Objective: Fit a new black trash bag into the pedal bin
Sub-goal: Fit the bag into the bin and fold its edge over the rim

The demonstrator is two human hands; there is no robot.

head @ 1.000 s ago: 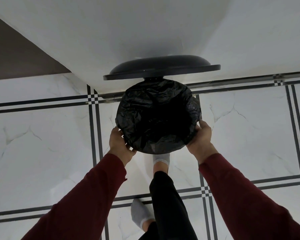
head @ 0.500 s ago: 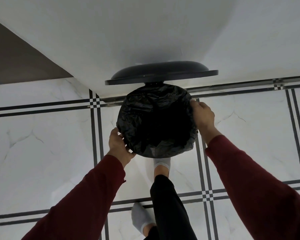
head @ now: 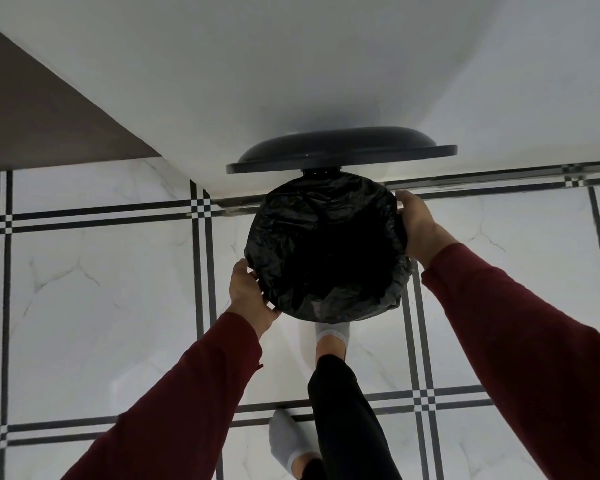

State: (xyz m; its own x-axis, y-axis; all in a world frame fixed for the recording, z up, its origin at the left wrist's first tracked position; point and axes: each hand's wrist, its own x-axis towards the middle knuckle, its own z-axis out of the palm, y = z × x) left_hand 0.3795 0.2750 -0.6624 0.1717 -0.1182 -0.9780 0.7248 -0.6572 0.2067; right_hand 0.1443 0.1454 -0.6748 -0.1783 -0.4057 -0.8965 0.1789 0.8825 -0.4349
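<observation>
Crinkled bag (head: 326,251), round lid (head: 340,147), hands gripping rim

Left grip (head: 248,294) and right grip (head: 417,222) curl inward, arms outstretched

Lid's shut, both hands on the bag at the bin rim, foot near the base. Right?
Not quite: the lid is open, standing up behind the bin. The head view shows the rest holds: left hand and right hand are on the black bag, foot near the base.
</observation>
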